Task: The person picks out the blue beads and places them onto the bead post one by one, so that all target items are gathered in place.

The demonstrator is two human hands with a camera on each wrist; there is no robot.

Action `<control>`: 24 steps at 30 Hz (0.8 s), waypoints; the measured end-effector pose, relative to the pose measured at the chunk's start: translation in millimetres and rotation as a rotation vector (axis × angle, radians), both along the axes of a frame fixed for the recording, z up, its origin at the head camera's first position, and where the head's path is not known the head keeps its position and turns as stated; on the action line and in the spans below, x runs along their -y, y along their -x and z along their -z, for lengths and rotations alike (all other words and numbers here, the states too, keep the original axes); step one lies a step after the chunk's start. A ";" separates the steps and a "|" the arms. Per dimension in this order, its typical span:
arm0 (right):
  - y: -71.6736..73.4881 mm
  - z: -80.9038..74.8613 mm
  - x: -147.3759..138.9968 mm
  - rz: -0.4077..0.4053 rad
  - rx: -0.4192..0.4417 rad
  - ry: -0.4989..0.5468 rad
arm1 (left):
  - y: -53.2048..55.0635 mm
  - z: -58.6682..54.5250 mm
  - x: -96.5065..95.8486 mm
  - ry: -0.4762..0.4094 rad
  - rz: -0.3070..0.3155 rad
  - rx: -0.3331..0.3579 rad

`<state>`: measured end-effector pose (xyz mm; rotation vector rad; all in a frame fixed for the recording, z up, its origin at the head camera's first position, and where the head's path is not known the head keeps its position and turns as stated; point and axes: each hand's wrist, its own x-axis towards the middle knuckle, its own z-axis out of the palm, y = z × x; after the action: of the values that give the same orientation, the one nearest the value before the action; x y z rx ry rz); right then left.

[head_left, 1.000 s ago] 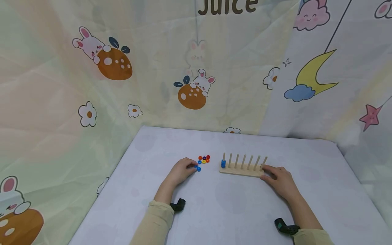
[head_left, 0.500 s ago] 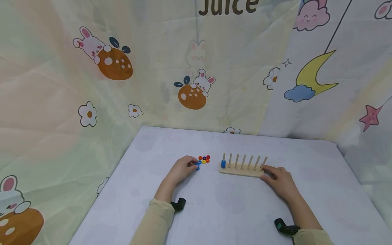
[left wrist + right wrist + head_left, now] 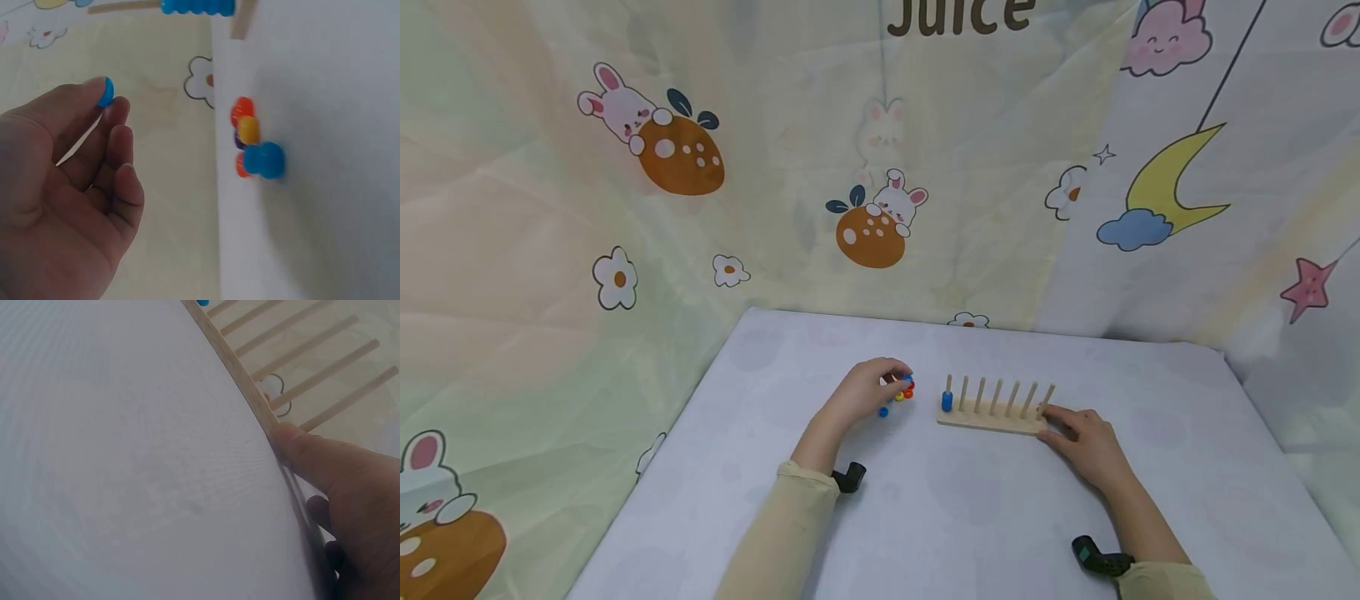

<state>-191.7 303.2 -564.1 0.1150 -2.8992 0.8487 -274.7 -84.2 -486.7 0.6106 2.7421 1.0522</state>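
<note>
One small round blue bead, upper left of left-wrist frame, pinched between thumb and finger of left hand. Right hand, right of centre in head frame, grips right end of pale wooden pegboard with seven pegs. Stack of blue beads on leftmost peg. Loose cluster of blue, yellow, orange, purple beads on white tabletop, mid-right of left-wrist frame.

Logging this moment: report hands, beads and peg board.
Left hand pinching a blue bead, lifted. Right hand gripping right end of peg board. Stacked blue beads on leftmost peg. No obstacle seen.
</note>
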 end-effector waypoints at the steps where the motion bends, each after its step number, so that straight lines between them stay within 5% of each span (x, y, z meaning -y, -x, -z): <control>1: -0.1 -0.1 0.0 0.001 -0.004 -0.001 | 0.8 -4.4 -2.5 -0.001 0.007 -0.005; 12: -0.3 0.2 -0.2 0.000 -0.011 -0.014 | 4.8 -31.7 -33.6 -0.007 0.122 -0.071; 24: -1.3 -0.3 1.1 -0.001 -0.034 -0.005 | 0.3 -27.1 -54.4 0.009 0.194 -0.089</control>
<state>-190.4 302.1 -563.7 0.1303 -2.8703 0.8316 -275.0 -29.8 -459.7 0.9219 2.6918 0.9901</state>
